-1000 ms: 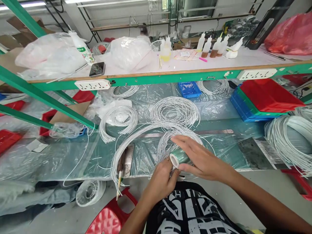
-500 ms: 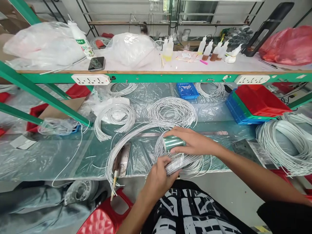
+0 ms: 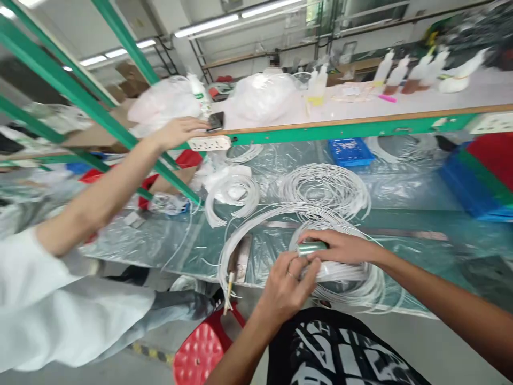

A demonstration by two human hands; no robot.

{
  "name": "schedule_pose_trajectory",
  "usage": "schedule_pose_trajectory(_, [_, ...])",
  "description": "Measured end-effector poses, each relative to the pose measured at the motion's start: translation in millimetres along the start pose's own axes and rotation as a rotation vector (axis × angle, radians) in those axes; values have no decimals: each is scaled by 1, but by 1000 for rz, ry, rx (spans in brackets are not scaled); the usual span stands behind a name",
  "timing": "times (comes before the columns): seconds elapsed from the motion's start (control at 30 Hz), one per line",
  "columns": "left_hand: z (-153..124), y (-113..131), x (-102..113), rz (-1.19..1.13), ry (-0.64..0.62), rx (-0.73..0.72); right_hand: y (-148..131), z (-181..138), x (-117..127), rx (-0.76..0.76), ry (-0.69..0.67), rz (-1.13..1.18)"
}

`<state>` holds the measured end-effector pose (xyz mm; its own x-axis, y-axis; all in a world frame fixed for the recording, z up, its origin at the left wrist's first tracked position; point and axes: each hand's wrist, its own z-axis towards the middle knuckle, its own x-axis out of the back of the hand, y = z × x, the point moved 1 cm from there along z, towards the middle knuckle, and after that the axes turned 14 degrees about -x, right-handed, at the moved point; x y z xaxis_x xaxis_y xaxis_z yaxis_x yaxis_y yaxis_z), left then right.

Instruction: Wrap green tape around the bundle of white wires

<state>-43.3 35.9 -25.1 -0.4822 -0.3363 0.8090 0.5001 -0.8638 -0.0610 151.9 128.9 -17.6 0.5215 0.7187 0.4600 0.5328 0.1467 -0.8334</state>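
Observation:
My right hand [image 3: 344, 247] is closed around a small shiny green roll [image 3: 310, 248], perhaps of wrapping film. Just below it, my left hand [image 3: 290, 283] has its fingers curled on a bundle of white cables [image 3: 340, 271], close against the right fingertips. Part of the bundle under my hands looks glossy, as if wrapped in clear film. From there the cables arc left to loose ends past the bench's front edge. Behind my hands lies a larger coil of white cable [image 3: 325, 187].
A co-worker's hand [image 3: 182, 131] reaches in from the left to a phone [image 3: 216, 121] on the shelf. Another coil [image 3: 236, 182], a blue tray [image 3: 350, 152] and stacked bins [image 3: 481, 176] stand on the bench. A red stool [image 3: 200, 350] is below.
The view has swung left and tilted. A co-worker's arm has come in and reached the phone. My left fingers have moved up toward the roll, which stays in my right hand.

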Motion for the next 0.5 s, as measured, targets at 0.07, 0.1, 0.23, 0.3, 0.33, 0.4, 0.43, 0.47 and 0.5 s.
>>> schedule_pose_trajectory(0.07, [0,1,3,-21,13,12,5,1,-5,-28,-86,69])
schedule_pose_trajectory(0.1, [0,2,5,-57,10,11,6,2,-8,-37,-137,114])
schedule_pose_trajectory(0.23, [4,6,11,-244,-103,48,9,6,-17,-134,-313,380])
schedule_pose_trajectory(0.3, [5,8,15,-302,-185,115,5,9,-18,-168,-337,456])
schedule_pose_trajectory(0.33, [5,8,17,-321,-205,145,2,10,-16,-158,-331,445])
schedule_pose_trajectory(0.4, [3,10,19,-347,-192,180,-4,10,-9,-104,-313,317])
schedule_pose_trajectory(0.43, [1,10,19,-351,-163,190,-5,6,-4,-77,-278,239])
schedule_pose_trajectory(0.47, [-1,10,18,-349,-127,201,-6,0,0,-59,-200,180])
schedule_pose_trajectory(0.5, [-3,10,16,-340,-87,217,-4,-10,2,-56,-77,145])
